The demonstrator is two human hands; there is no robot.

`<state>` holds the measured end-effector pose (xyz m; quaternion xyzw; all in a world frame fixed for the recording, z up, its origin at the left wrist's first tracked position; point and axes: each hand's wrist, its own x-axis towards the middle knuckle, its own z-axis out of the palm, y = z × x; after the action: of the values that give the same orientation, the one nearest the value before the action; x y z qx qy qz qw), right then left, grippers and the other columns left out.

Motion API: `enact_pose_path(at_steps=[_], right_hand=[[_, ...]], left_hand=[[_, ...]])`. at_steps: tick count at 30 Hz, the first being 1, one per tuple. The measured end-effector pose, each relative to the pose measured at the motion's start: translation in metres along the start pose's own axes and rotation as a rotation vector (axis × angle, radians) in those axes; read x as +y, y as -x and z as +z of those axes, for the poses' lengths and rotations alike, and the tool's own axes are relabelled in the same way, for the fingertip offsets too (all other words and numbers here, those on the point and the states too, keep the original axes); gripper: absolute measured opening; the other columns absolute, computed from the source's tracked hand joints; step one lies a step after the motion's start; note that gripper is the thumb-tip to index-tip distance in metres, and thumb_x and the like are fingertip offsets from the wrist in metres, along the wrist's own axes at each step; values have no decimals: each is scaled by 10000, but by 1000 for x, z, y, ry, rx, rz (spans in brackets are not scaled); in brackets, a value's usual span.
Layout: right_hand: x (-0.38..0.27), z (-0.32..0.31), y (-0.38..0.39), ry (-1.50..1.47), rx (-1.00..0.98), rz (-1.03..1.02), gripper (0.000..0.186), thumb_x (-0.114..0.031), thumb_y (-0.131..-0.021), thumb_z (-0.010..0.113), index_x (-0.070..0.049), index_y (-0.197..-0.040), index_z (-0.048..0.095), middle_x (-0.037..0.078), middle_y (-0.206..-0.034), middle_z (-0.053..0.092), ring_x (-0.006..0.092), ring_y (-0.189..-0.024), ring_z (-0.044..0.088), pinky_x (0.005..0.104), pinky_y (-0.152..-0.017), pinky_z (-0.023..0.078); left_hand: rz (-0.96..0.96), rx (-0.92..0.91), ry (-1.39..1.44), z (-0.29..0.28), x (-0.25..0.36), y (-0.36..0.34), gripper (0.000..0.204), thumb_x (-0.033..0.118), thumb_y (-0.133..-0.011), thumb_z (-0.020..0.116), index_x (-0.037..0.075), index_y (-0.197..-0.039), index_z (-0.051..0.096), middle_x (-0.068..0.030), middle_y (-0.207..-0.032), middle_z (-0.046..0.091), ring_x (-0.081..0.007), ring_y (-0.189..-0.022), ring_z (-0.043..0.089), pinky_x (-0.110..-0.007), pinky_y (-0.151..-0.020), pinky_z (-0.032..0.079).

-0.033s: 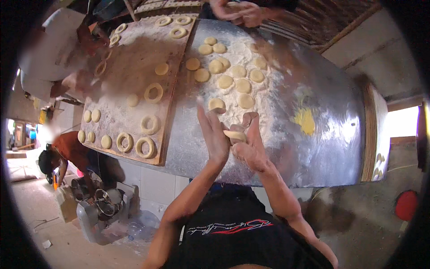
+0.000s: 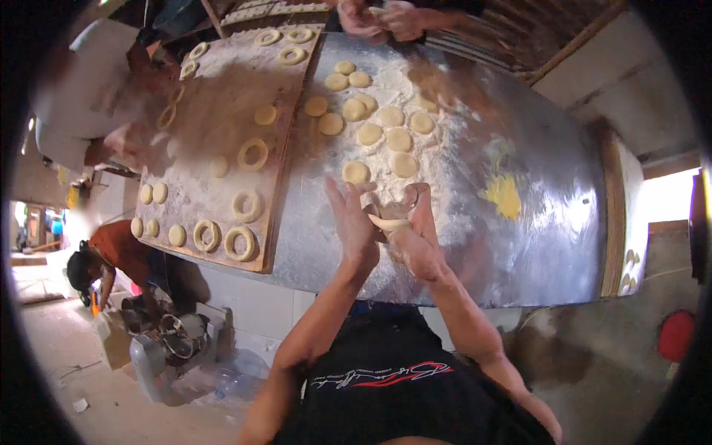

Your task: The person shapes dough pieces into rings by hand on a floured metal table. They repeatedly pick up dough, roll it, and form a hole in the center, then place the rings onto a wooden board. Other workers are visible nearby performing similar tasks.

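Observation:
My left hand and my right hand meet over the floured metal table, near its front edge. Between them they hold a small pale piece of dough. The left hand's fingers lie flat and point away from me, while the right hand's fingers curl around the dough. Just beyond my fingertips lie several round dough discs in loose rows on the flour.
A floured wooden board on the left carries dough rings and small discs. Another person's hands work at the far edge. A person in white stands at left, and one in orange crouches by a machine. A yellow smear marks the table.

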<state>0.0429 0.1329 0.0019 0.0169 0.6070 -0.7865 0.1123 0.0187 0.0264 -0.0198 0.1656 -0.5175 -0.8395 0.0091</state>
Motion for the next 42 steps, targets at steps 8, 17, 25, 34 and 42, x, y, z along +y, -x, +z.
enact_pose_path(at_steps=[8, 17, 25, 34, 42], right_hand=[[-9, -24, 24, -163, -24, 125, 342, -290, -913, 441, -86, -1145, 296, 53, -993, 366, 128, -857, 401, 287, -683, 390], [-19, -29, 49, -323, -44, 269, 420, -488, -966, 355, -123, -1167, 300, 53, -948, 419, 117, -774, 438, 272, -658, 402], [-10, -15, 54, -193, -97, 178, 461, -596, -987, 221, -155, -1082, 317, 42, -907, 510, 111, -747, 426, 265, -634, 378], [3, 39, 38, -210, -192, 248, 548, -626, -968, 240, -121, -1171, 305, 80, -1044, 518, 154, -896, 537, 271, -804, 434], [26, 132, -3, -3, -115, 258, 397, -357, -984, 302, -105, -1288, 325, 73, -1079, 482, 150, -912, 506, 295, -734, 456]], left_hand=[[-121, -120, 32, 27, 3, 29, 601, 270, -1027, 367, 32, -1505, 93, -135, -977, 553, -174, -816, 504, -313, -738, 452], [312, -87, -244, 22, -10, 54, 502, 294, -1038, 353, 86, -1475, 219, -87, -942, 554, -100, -643, 463, -214, -575, 425], [257, -82, -299, 3, 6, 59, 538, 167, -1010, 375, 61, -1506, 194, -94, -898, 563, -160, -732, 480, -287, -683, 445], [542, -52, -493, -48, 43, 55, 576, 212, -1023, 384, 86, -1528, 137, -74, -972, 577, -160, -777, 533, -301, -709, 472], [402, 18, -279, -124, 85, 13, 529, 204, -1043, 335, 16, -1509, 169, -61, -945, 535, -130, -785, 519, -280, -740, 463]])
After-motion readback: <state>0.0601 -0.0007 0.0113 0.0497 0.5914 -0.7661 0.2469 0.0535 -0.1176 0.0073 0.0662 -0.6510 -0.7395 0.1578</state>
